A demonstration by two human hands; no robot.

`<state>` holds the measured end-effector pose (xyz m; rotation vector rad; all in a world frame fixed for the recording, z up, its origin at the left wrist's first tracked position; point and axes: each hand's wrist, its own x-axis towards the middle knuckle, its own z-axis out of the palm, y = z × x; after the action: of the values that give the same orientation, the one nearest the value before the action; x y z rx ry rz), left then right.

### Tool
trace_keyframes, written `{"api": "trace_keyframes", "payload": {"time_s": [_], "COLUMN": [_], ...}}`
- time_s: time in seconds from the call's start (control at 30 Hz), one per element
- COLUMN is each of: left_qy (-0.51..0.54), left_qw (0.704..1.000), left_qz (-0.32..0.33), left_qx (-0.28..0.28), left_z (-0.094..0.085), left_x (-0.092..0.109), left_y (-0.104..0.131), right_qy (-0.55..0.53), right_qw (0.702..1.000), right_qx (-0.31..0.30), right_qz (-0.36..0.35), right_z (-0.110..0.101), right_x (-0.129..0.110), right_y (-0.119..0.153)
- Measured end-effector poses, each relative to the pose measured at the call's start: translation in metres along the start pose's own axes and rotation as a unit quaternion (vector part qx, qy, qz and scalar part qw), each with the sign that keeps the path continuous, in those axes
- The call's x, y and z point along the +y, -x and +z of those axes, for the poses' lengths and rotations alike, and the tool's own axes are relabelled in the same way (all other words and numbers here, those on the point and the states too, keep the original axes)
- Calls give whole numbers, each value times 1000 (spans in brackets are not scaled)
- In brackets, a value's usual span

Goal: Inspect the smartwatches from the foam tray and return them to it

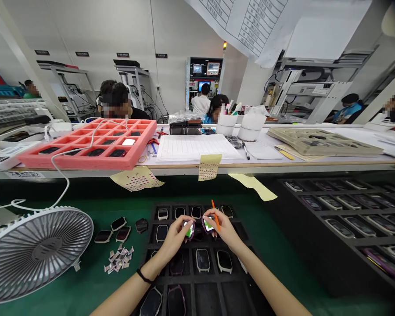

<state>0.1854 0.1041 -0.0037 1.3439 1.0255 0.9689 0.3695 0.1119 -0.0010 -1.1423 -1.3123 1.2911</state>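
Note:
My left hand [179,233] grips a smartwatch case [188,229] whose lit screen shows green and white. Close beside it, my right hand [222,224] is closed on a second smartwatch [208,223] with a similar lit screen. An orange pen-like stick [215,214] is also tucked between the right fingers. Both hands are over a black foam tray [207,298] whose compartments hold several watch cases, such as a silver-rimmed watch [202,260] and a purple-rimmed watch [177,300]. The fingertips behind the two held watches are partly hidden.
A grey fan [41,250] stands at left, near loose watches [118,224] and a pile of small metallic pieces [119,259]. Another black tray [335,245] of watches is at right. Above, a shelf carries a pink foam tray [136,162] and papers [197,147]. Co-workers sit beyond.

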Motion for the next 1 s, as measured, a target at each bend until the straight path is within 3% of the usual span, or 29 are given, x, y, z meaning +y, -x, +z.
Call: {"api": "trace_keyframes", "payload": {"time_s": [0.67, 1.0], "left_qy": [53, 51], "left_qw": [998, 998], "left_qz": [28, 41], "left_qx": [12, 19], "left_z": [-1, 1], "left_x": [-10, -8], "left_y": [-6, -6], "right_qy": [-51, 6], "right_qw": [996, 998], "right_qx": [-60, 4], "right_qz": [-38, -67], "right_z": [0, -3], "right_x": [8, 5], "right_y": [-1, -2]}}
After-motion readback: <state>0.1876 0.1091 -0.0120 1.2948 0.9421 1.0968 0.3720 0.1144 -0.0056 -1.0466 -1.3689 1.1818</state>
